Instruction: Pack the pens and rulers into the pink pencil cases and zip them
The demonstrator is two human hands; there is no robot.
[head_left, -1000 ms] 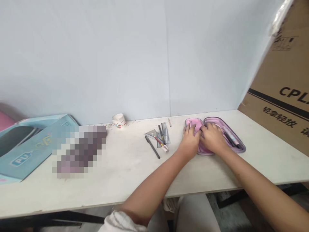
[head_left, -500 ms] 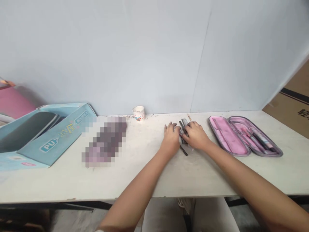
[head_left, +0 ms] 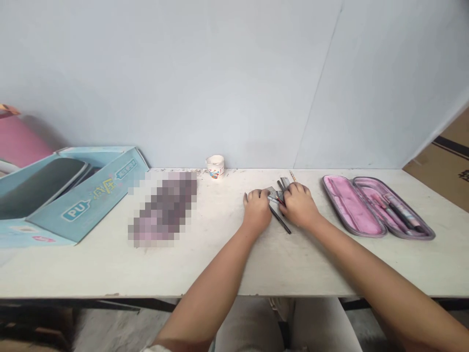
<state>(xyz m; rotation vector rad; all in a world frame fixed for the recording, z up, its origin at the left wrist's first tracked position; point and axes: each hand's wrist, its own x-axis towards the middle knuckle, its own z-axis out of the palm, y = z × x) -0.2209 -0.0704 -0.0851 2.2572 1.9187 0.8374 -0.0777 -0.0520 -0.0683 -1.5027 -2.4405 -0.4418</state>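
Both my hands rest over a small heap of stationery on the white table (head_left: 205, 266). My left hand (head_left: 257, 210) is at its left side, fingers curled down and thumb side against the heap; what lies under them is hidden. My right hand (head_left: 300, 204) closes from the right on thin pencils and grey ruler-like pieces. A grey ruler (head_left: 285, 181) sticks out beyond the right fingers, and a patterned pencil (head_left: 292, 176) lies beyond it. Between the hands, a black pencil (head_left: 281, 221) slants toward me. On the right lies an open pencil case (head_left: 354, 208) with pink lining and several pens inside.
A white paper cup (head_left: 215, 167) with a coloured print stands by the wall. Left of it lies a pixelated purple-dark object (head_left: 161, 210). A light blue box (head_left: 91, 195) holding a dark case (head_left: 44, 186) stands far left. Brown cardboard (head_left: 445, 166) is at the right.
My hands have drawn slightly apart, and more of the grey pieces and the black pencil shows between them. The view has shifted a little.
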